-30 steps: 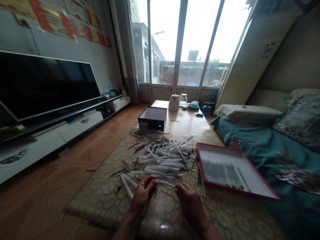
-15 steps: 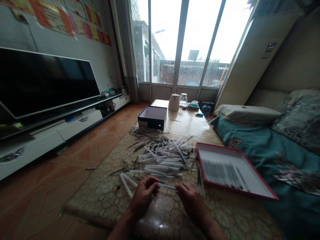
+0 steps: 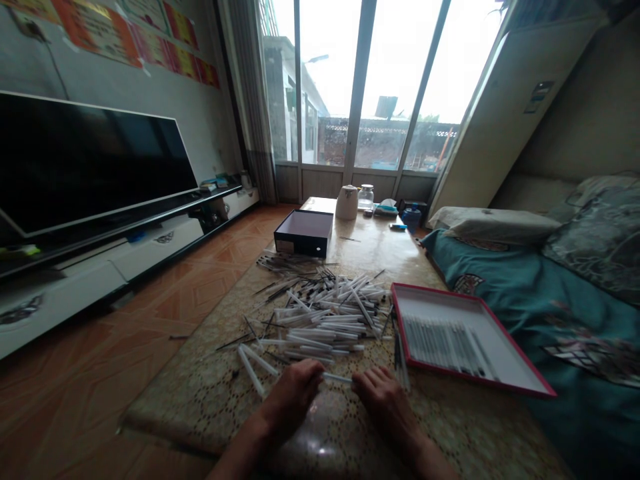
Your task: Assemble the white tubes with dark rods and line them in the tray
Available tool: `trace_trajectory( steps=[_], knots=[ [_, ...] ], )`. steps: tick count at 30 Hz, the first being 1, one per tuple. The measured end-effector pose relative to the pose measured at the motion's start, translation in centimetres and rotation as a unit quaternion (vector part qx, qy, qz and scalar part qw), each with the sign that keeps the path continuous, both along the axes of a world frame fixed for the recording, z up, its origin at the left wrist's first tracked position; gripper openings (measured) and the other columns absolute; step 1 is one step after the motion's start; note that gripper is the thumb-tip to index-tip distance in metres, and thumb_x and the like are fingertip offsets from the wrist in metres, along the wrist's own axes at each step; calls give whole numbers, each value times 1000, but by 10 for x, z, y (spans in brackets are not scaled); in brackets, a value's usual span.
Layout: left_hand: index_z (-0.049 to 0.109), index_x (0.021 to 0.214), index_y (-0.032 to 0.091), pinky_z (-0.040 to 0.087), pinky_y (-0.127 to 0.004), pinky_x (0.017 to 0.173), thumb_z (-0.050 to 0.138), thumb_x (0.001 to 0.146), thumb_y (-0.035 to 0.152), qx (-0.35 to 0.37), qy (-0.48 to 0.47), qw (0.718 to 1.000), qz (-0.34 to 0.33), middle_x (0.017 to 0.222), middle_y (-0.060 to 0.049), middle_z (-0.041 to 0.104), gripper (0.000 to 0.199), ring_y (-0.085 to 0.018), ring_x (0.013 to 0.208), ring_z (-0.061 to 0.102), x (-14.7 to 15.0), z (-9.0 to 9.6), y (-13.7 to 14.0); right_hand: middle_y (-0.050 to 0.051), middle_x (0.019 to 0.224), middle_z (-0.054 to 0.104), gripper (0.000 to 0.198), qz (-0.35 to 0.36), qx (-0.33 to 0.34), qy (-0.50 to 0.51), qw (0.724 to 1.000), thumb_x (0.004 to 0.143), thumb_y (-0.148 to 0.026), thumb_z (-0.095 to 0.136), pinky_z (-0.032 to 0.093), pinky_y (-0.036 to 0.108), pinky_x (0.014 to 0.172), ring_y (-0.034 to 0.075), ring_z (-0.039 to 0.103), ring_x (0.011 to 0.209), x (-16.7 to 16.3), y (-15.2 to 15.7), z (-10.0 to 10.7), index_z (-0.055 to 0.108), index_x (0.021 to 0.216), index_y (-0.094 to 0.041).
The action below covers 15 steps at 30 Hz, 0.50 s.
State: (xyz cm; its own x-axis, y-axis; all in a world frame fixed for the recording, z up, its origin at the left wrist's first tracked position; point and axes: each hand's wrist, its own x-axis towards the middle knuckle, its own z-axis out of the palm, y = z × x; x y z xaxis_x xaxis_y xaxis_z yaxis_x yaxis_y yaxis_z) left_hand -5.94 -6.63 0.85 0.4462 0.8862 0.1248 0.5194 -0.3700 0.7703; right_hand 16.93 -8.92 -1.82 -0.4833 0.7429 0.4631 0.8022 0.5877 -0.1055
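Note:
A slim whitish pen (image 3: 338, 378) spans the gap between my two hands, low over the near part of the table. My left hand (image 3: 296, 393) is closed around its left end, knuckles upward. At the other end, the fingers of my right hand (image 3: 383, 399) pinch it. My fingers hide both tips. Just beyond lies a loose heap of white pen barrels (image 3: 320, 333) mixed with thin dark refills (image 3: 234, 341). To the right, a red-rimmed shallow box lid (image 3: 520, 357) holds a row of pens (image 3: 445, 343) laid side by side.
A dark open box (image 3: 303, 248) stands behind the heap on the patterned table (image 3: 185, 393). Farther back are a pale kettle (image 3: 347, 203), a glass jar (image 3: 367, 197) and a tissue pack (image 3: 386, 209). A teal-covered sofa (image 3: 505, 273) borders the right side.
My left hand has rolled over so its knuckles face up, and it has shifted slightly right along the pen. My right hand keeps its pinch nearly in place.

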Motion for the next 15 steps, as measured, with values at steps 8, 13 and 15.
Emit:
trace_trajectory(
  steps=[8,13,15],
  knots=[
    [58,79,19,39,-23,65,38,88,17,71,49,994,-65,77,-3,61,22,-14,70,55,1,-11,1,0,70,59,18,14,-3,-14,1000,90,-16,44,33,27,63,16,53,65,1,0,2,56,77,-21],
    [54,76,19,37,-23,61,40,84,10,107,90,987,-79,74,-3,58,19,-14,66,52,2,-15,1,-2,67,63,22,-1,-162,78,984,89,-23,46,32,22,55,12,56,61,4,1,3,59,72,-21],
    [55,76,19,36,-23,60,39,84,8,112,88,987,-76,73,-3,57,21,-14,65,52,3,-16,1,-2,63,62,27,2,-220,126,967,90,-29,45,32,21,53,12,55,58,6,4,2,60,70,-20]
  ],
)
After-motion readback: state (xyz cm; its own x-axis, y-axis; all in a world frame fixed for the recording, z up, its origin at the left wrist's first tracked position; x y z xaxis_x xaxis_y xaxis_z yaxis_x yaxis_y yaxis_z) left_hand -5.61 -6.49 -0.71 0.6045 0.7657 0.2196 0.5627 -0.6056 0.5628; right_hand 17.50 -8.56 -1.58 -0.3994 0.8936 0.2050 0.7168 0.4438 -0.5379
